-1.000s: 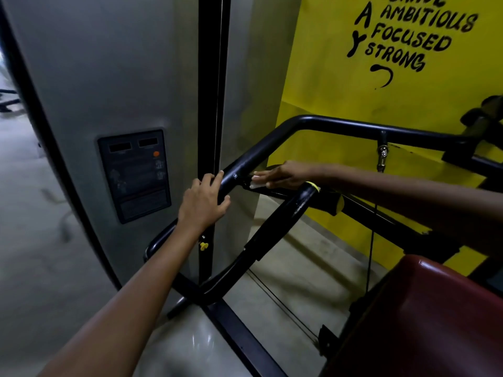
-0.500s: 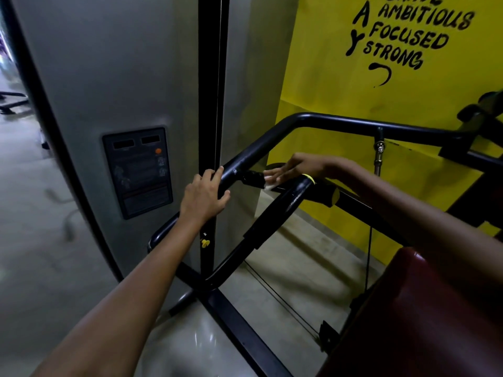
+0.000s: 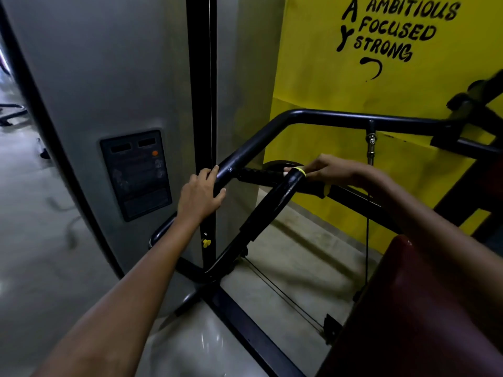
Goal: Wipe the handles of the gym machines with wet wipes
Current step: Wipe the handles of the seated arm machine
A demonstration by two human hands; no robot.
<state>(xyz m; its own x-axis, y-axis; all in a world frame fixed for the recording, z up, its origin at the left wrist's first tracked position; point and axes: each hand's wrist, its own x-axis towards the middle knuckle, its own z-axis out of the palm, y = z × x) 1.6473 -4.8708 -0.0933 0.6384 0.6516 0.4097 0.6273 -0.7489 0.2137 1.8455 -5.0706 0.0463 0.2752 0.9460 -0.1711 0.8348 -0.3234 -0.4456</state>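
Your right hand [image 3: 324, 170] has slid its one wet wipe [image 3: 285, 172] rightward off the ribbed grip [image 3: 258, 174]; left hand [image 3: 200, 198] clasps the black bar [image 3: 245, 156]; a second tube [image 3: 275, 202] hides the fingertips.

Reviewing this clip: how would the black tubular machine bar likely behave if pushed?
The black tubular bar looks like rigid metal, so it is probably stiff. Its glossy paint may be slippery where the left hand grips. The ribbed black grip likely gives surer hold.
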